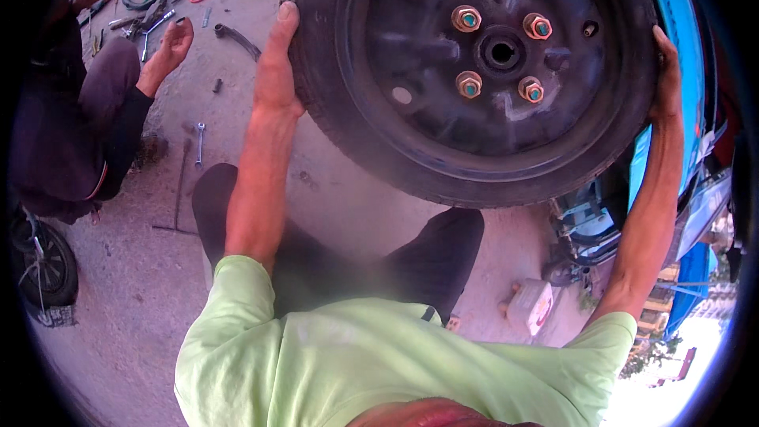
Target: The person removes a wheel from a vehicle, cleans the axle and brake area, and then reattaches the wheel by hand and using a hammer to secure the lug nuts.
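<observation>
The left hand (278, 71) and right hand (669, 75) hold a round black steel wheel with rubber tyre (500, 88) between them, touching opposite side edges, its axis facing the wearer. Farther down, a slim silver metal wrench (200, 144) lies on grey concrete floor (142, 277).

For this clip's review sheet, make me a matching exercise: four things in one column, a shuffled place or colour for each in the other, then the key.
Things
1. wheel
2. nuts
3. wrench
4. shirt

Place or colour
A. pale green
B. on the ground, left of the left forearm
C. between the left hand and the right hand
D. coppery, set around a centre hole

Right pairs: 1-C, 2-D, 3-B, 4-A
</observation>
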`<action>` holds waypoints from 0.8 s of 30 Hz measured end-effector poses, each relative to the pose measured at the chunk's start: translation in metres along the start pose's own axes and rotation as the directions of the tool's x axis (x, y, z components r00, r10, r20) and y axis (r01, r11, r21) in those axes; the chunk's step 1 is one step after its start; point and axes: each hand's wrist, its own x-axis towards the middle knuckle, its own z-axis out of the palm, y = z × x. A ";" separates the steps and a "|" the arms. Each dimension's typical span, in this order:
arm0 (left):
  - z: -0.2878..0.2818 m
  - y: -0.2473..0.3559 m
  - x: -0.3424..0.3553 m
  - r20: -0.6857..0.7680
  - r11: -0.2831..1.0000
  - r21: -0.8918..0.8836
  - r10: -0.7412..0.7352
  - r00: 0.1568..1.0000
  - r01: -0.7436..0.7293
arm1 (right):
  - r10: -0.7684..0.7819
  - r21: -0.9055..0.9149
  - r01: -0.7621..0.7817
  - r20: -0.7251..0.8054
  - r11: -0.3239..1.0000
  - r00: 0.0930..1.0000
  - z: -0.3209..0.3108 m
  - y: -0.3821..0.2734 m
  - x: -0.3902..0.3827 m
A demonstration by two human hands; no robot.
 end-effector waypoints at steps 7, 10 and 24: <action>0.010 -0.004 -0.002 -0.016 1.000 -0.005 -0.019 1.000 0.019 | -0.038 0.004 0.038 0.041 0.999 0.998 -0.017 0.001 0.007; 0.008 -0.010 -0.002 -0.042 1.000 -0.020 -0.022 0.999 0.021 | -0.071 0.018 0.070 0.071 0.997 0.995 -0.025 0.003 0.008; 0.008 -0.021 0.014 0.019 0.995 -0.058 0.084 0.996 -0.082 | -0.151 -0.162 0.143 -0.039 0.976 0.988 -0.014 -0.014 -0.014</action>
